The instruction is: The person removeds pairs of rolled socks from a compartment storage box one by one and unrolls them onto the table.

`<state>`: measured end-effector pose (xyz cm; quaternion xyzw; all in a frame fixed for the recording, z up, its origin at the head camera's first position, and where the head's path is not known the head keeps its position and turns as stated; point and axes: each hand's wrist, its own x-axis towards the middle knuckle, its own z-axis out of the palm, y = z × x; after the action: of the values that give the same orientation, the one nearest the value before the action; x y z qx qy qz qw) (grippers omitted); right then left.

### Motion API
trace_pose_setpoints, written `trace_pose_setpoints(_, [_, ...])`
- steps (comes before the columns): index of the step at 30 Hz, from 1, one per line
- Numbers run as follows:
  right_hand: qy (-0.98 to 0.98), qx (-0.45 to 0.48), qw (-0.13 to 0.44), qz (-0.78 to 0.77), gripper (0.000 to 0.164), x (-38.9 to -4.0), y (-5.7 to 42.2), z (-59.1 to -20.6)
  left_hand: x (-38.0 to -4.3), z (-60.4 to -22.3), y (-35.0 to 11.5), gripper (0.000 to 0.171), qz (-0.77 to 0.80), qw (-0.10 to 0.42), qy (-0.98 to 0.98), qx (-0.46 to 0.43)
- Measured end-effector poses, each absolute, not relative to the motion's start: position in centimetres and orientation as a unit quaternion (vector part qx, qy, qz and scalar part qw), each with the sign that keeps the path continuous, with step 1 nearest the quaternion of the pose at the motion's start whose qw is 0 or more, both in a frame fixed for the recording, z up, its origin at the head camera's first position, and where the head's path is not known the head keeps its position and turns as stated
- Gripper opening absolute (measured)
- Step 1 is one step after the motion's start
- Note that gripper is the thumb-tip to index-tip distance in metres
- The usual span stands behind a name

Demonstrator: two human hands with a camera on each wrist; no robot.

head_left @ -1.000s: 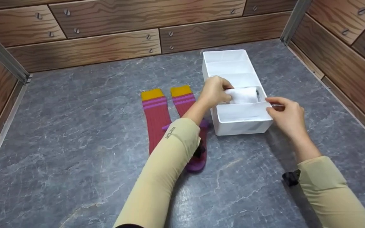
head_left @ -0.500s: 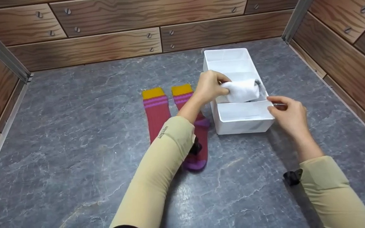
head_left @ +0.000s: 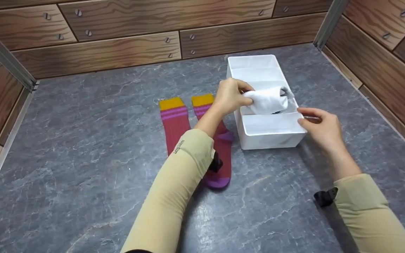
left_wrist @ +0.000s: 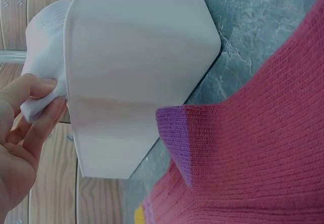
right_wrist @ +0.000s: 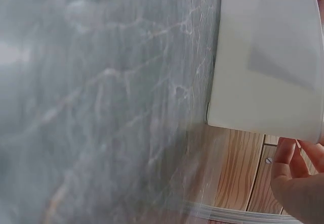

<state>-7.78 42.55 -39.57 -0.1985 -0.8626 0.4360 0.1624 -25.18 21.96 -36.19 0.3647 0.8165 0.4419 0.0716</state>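
A rolled white knit sock with a dark mark is pinched between the thumb and fingers of my left hand. It overlaps a compartment near the front of the white divided box. From the left wrist view, the sock shows above the box's rim, with my left hand holding its near end. My right hand pinches the box's right rim by thumb and fingertips; the right wrist view has these fingers right at the box edge.
Two maroon socks with yellow cuffs and purple heels lie flat left of the box: the left sock and the right sock, both partly under my left forearm. The grey marbled table is bounded by wood-patterned walls.
My left hand has raised the rolled white sock from down in the compartment to about rim height, moving slightly up and left. My right hand stays at the rim.
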Motion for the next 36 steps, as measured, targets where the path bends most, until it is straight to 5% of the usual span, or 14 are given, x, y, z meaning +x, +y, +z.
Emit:
trace_pose_setpoints(11, [-0.866, -0.198, 0.152, 0.433, 0.040, -7.9, 42.5, -39.7, -25.8, -34.1, 19.3, 0.019, 0.471, 0.053, 0.800, 0.368])
trace_pose_setpoints(18, [-0.909, -0.060, 0.274, 0.308, 0.051, -9.6, 40.2, -38.9, -25.5, -32.6, 17.4, 0.015, 0.481, 0.038, 0.797, 0.364])
trace_pose_setpoints(23, [-0.923, -0.017, 0.204, 0.326, 0.060, -10.8, 38.0, -36.8, -25.4, -32.4, 16.7, 0.017, 0.483, 0.038, 0.797, 0.361])
trace_pose_setpoints(30, [-0.913, -0.029, 0.207, 0.350, 0.056, -10.5, 37.0, -36.3, -25.5, -30.2, 13.2, 0.019, 0.492, 0.036, 0.793, 0.357])
trace_pose_setpoints(36, [-0.886, 0.068, 0.208, 0.409, 0.065, -11.2, 33.8, -35.0, -25.2, -28.6, 7.8, 0.020, 0.518, 0.075, 0.787, 0.326])
